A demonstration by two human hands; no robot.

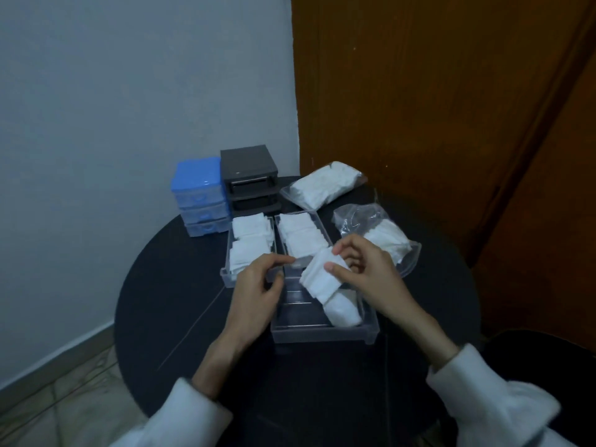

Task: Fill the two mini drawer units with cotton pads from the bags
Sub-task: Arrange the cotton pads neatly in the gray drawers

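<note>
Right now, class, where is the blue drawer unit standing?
In the head view, the blue drawer unit stands at the table's far left edge by the wall, right beside the dark drawer unit.

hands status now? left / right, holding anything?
Left hand: fingers curled, pinching the near end of the middle drawer.
Right hand: gripping a stack of cotton pads over the nearest drawer.
</note>
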